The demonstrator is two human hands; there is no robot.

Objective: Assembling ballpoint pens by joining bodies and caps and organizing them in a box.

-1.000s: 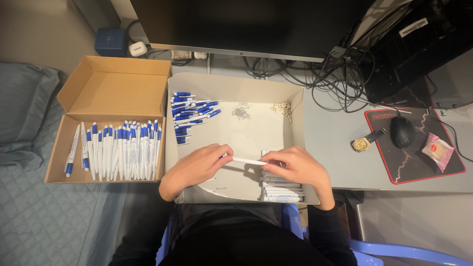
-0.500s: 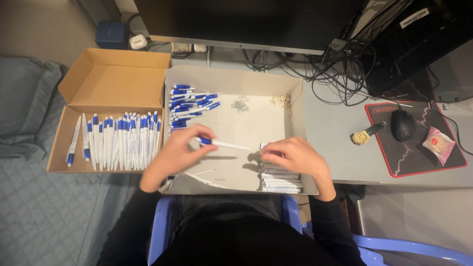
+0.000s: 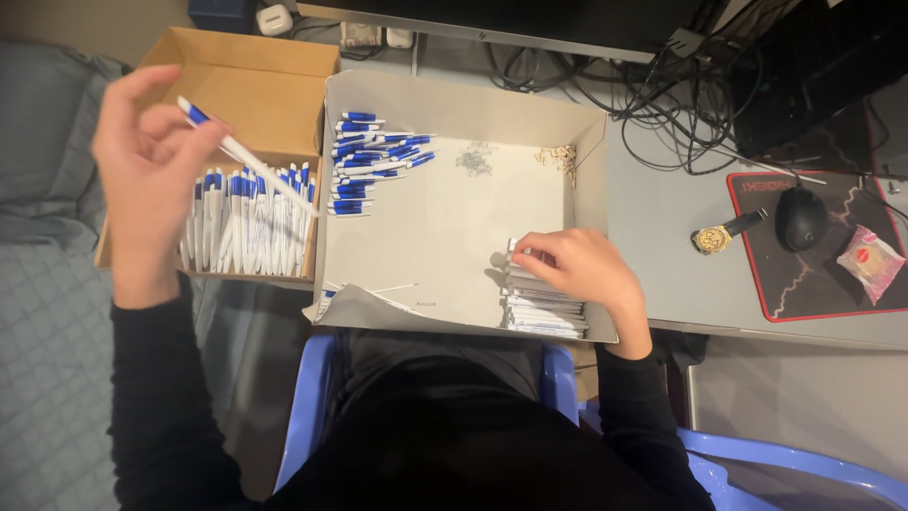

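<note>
Left box [image 3: 248, 90]: holds pens [image 3: 248, 222], beside tray.
Tray [image 3: 454, 104]: centre of desk [image 3: 662, 208]; caps [image 3: 369, 156] far-left, stack [image 3: 539, 308] near-right.
Mouse [image 3: 800, 216]: on pad [image 3: 823, 293], right; watch [image 3: 716, 235] between.

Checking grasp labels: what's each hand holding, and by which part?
Left hand holds a white pen with a blue tip, grip near the blue end. Right hand rests on the stack of white pen barrels; whether it grips one cannot be told.

Dim room, soft overhead light on tray – raised left hand [image 3: 151, 161] motion-blurred, edges dark.
</note>
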